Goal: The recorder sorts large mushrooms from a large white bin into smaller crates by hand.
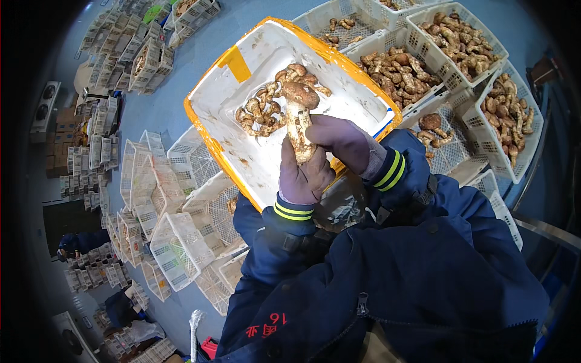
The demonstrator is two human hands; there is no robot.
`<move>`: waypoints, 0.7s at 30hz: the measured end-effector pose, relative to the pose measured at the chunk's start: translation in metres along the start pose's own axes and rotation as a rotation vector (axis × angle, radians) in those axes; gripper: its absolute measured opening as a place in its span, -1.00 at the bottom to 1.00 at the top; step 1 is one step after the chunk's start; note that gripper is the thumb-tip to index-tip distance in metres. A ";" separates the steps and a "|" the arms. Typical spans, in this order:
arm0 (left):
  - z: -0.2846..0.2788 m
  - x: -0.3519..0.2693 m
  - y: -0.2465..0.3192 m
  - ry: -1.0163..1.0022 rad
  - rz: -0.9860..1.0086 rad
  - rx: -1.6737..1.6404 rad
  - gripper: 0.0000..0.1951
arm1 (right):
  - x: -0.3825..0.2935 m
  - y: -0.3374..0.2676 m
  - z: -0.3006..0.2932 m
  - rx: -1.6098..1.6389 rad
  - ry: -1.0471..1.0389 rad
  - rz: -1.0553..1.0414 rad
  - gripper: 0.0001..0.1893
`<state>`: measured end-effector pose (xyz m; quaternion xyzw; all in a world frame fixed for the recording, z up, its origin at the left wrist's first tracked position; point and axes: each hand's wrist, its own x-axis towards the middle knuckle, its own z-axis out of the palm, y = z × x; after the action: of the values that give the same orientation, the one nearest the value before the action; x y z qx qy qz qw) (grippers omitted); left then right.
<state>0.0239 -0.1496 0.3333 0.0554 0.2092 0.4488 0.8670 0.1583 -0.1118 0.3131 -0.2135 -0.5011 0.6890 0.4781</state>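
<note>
Both my hands wear purplish-grey gloves and hold one large mushroom [297, 120], with a brown cap and a thick pale, dirt-spotted stem. My left hand [305, 177] grips the stem's lower end, thumb along its side. From the right, my right hand [340, 140] has its fingertips against the stem. The mushroom is held over a white foam box [218, 106] whose rim is wrapped in orange tape. Inside the box, a small group of brown mushrooms [258, 113] lies on the white bottom, partly hidden behind the held one.
Plastic crates of mushrooms stand at the right, one heaped crate [472, 106] by the far edge and a fuller one [399, 75] beside the box. Several pale mesh crates [181, 249] lie at my left on the blue floor [181, 81]. Another person [84, 242] is far left.
</note>
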 end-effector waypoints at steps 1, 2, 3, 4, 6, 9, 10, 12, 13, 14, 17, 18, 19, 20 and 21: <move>-0.003 0.000 0.001 -0.013 -0.018 0.045 -0.41 | -0.001 0.001 0.000 0.066 0.028 0.014 -0.80; -0.016 0.002 0.003 -0.012 -0.018 0.045 -0.41 | -0.001 0.002 -0.001 0.066 0.027 0.015 -0.80; -0.025 0.005 0.007 -0.151 -0.007 0.047 -0.50 | -0.001 0.001 0.001 -0.052 0.027 -0.048 -0.81; -0.034 0.005 0.008 -0.289 0.006 0.050 -0.56 | 0.000 0.000 0.003 -0.110 0.022 -0.078 -0.81; -0.033 -0.001 0.002 -0.056 0.293 0.800 -0.62 | 0.003 -0.008 0.009 0.129 0.091 0.083 -0.82; -0.032 0.008 -0.008 0.070 0.769 1.433 -0.66 | 0.002 -0.002 0.005 0.417 0.197 0.244 -0.81; -0.030 0.008 -0.007 0.042 0.823 1.547 -0.64 | 0.001 0.004 -0.003 0.141 0.157 0.129 -0.80; -0.021 0.002 -0.006 0.044 0.683 1.550 -0.72 | -0.003 -0.003 -0.003 -0.053 0.172 0.128 -0.78; -0.016 -0.001 -0.005 0.048 0.614 1.552 -0.74 | -0.003 -0.003 -0.005 -0.055 0.170 0.128 -0.78; -0.015 0.000 -0.005 0.048 0.377 1.059 -0.71 | -0.003 0.000 -0.008 -0.220 0.140 0.086 -0.80; -0.030 -0.002 0.000 0.041 0.197 0.779 -0.53 | -0.001 0.017 -0.010 -0.433 0.085 -0.046 -0.78; -0.034 -0.001 0.003 0.032 0.241 0.992 -0.46 | -0.001 0.008 -0.001 -0.044 0.159 0.146 -0.77; -0.038 -0.003 0.007 0.008 0.248 1.016 -0.44 | 0.000 0.004 0.004 0.348 0.230 0.334 -0.77; -0.041 -0.004 0.010 -0.016 0.255 1.040 -0.41 | -0.001 0.007 0.002 0.456 0.199 0.394 -0.76; -0.041 -0.007 0.014 -0.035 0.265 1.065 -0.38 | -0.002 0.012 0.000 0.455 0.195 0.398 -0.76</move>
<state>-0.0070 -0.1505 0.3017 0.5199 0.3841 0.3853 0.6586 0.1541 -0.1143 0.3021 -0.2599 -0.2342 0.8397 0.4153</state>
